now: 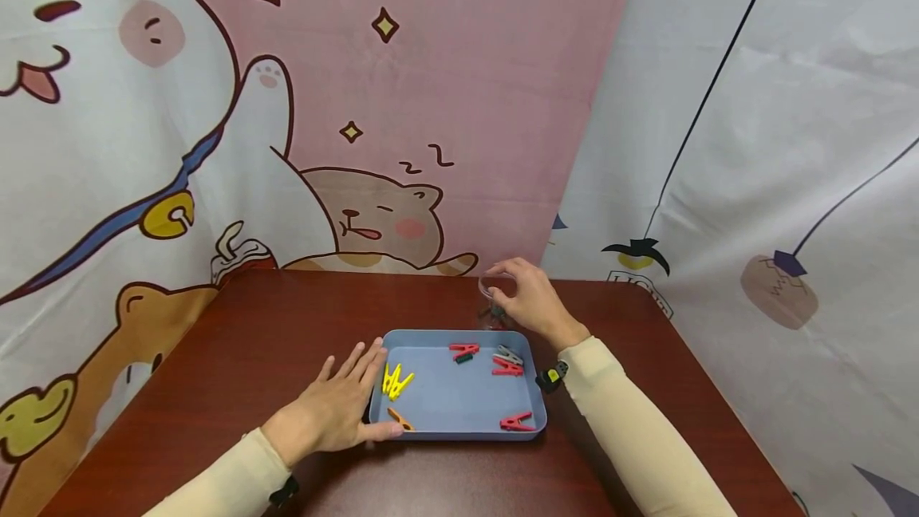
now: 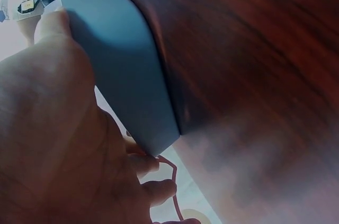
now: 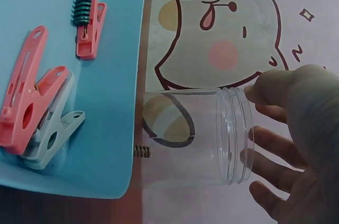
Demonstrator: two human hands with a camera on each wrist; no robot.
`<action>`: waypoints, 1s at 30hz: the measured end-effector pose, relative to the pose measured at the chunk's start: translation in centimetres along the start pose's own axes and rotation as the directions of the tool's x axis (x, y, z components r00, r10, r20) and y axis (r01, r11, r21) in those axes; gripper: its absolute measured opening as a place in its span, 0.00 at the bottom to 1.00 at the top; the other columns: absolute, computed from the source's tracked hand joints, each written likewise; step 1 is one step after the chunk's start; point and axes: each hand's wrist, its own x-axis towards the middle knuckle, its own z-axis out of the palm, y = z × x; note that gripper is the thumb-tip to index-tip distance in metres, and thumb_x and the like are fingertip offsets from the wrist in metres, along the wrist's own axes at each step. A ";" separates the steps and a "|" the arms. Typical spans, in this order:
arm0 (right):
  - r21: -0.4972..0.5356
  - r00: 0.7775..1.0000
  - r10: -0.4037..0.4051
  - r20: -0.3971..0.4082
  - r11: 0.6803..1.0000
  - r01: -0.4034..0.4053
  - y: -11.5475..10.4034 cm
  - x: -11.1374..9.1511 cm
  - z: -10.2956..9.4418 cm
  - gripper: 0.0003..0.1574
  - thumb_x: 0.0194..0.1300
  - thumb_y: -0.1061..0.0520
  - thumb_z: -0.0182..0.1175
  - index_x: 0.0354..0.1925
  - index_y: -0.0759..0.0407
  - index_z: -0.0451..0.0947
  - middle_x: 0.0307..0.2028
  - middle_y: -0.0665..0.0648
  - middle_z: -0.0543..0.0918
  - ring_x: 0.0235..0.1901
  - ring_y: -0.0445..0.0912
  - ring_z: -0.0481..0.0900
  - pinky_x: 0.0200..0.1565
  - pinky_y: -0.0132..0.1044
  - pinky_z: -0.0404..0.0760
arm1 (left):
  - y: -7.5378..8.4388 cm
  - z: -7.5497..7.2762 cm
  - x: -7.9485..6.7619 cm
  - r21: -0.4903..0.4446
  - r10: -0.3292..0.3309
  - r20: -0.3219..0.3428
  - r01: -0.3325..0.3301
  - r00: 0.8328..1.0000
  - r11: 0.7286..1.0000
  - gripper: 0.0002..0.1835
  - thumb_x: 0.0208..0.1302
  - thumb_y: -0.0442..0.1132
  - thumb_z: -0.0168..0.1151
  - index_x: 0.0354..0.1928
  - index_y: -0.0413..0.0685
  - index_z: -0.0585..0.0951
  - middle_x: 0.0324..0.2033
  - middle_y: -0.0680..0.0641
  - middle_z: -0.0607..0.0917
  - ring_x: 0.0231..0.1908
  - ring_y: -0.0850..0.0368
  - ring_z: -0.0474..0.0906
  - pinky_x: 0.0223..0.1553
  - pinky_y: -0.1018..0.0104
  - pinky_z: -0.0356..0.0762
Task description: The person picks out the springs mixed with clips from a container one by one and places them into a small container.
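Note:
My left hand [image 1: 333, 409] lies along the left side of a blue-grey tray [image 1: 459, 401]. Its fingers are straight, with the thumb at the front rim. My right hand [image 1: 537, 301] is at the mouth of a clear plastic jar [image 3: 183, 139] behind the tray. Its fingers are spread around the jar's threaded rim, with nothing visible pinched between them. A small metal spring [image 3: 142, 151] shows at the jar's lower end, partly cut off by the tray wall. In the tray, a dark green spring [image 3: 83, 4] lies against a red clothespin [image 3: 91, 36].
More clothespins lie in the tray: yellow ones [image 1: 396, 381] at the left, an orange one [image 1: 400, 419] at the front left, red ones [image 1: 517, 421] and a grey one [image 1: 510, 354] at the right. A patterned cloth [image 1: 431, 102] hangs behind the brown table [image 1: 287, 325].

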 end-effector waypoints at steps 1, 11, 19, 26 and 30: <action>-0.002 1.000 -0.002 0.001 1.000 0.002 -0.1 0.0 0.0 0.21 0.77 0.58 0.79 0.65 0.59 0.91 0.66 0.62 0.91 0.68 0.61 0.88 0.74 0.64 0.87 | 0.0 0.0 0.0 -0.001 0.001 -0.001 -0.001 1.000 1.000 0.72 0.71 0.86 0.64 0.96 0.41 0.52 0.97 0.41 0.46 0.95 0.33 0.49 0.89 0.18 0.53; -0.068 0.997 -0.076 -0.008 0.995 0.076 -0.6 -0.5 0.1 0.19 0.75 0.57 0.80 0.62 0.56 0.93 0.64 0.59 0.91 0.64 0.57 0.90 0.66 0.58 0.93 | 0.0 0.0 0.0 0.003 0.001 -0.004 -0.001 1.000 1.000 0.72 0.71 0.86 0.64 0.96 0.41 0.53 0.97 0.41 0.46 0.95 0.33 0.50 0.89 0.18 0.53; -0.149 0.990 -0.142 0.019 0.979 0.143 -1.9 -0.6 -0.1 0.17 0.74 0.55 0.82 0.58 0.57 0.94 0.61 0.60 0.92 0.62 0.59 0.89 0.66 0.59 0.92 | 0.0 0.0 0.0 0.008 -0.002 -0.007 0.002 1.000 1.000 0.72 0.71 0.86 0.63 0.96 0.41 0.53 0.97 0.41 0.46 0.95 0.33 0.50 0.88 0.18 0.54; -0.198 0.986 -0.158 0.054 0.966 0.166 -3.0 -0.9 0.2 0.19 0.72 0.52 0.84 0.57 0.53 0.94 0.60 0.58 0.93 0.62 0.57 0.89 0.72 0.66 0.86 | 0.0 -0.1 0.0 0.005 -0.002 0.000 0.002 1.000 1.000 0.72 0.71 0.86 0.63 0.96 0.41 0.52 0.97 0.41 0.46 0.95 0.33 0.49 0.89 0.18 0.53; -0.226 0.979 -0.186 0.081 0.953 0.200 -3.4 -1.1 0.4 0.19 0.71 0.51 0.85 0.56 0.53 0.94 0.61 0.58 0.93 0.60 0.56 0.90 0.68 0.65 0.88 | 0.0 -0.1 0.0 0.006 0.003 -0.002 -0.003 1.000 1.000 0.72 0.71 0.86 0.63 0.96 0.40 0.53 0.97 0.40 0.46 0.95 0.33 0.50 0.88 0.18 0.53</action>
